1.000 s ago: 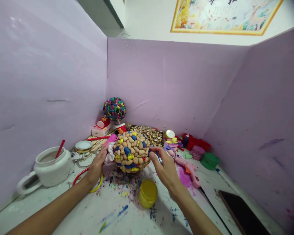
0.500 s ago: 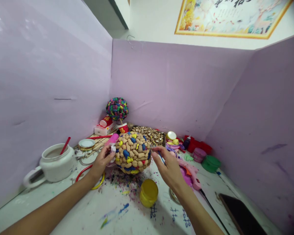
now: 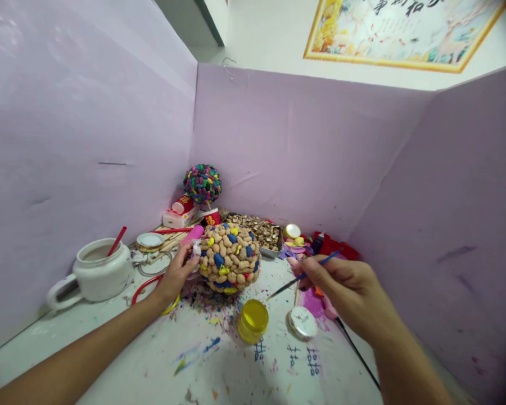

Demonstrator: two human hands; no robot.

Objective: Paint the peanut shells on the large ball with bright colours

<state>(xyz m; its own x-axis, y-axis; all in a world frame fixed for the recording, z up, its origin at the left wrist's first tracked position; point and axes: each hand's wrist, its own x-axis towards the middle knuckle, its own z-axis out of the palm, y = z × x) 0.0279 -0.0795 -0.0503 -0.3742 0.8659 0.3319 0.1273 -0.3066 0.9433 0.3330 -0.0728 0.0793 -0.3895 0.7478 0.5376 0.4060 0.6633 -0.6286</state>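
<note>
A ball covered in peanuts (image 3: pixel 231 261), some painted blue, yellow or red, rests on the white table. My left hand (image 3: pixel 176 279) is closed on a crumpled white tissue (image 3: pixel 195 251) at the ball's left side. Between the fingers of my right hand (image 3: pixel 346 287) is a thin blue paintbrush (image 3: pixel 293 280). The brush points down and left, its tip just right of an open jar of yellow paint (image 3: pixel 253 322) and apart from it. A white jar lid (image 3: pixel 302 323) lies to the jar's right.
A white mug (image 3: pixel 103 273) with a red stick stands at left. Behind the ball are a tray of shells (image 3: pixel 257 232) and a multicoloured ball (image 3: pixel 202 183) above a red cup (image 3: pixel 211 217). A black cord (image 3: pixel 358 351) runs along the right. Purple panels (image 3: pixel 312 146) enclose the table.
My right hand has moved away from the ball, to the right and toward me, with the paintbrush. The white lid shows fully now. My left hand stays by the ball.
</note>
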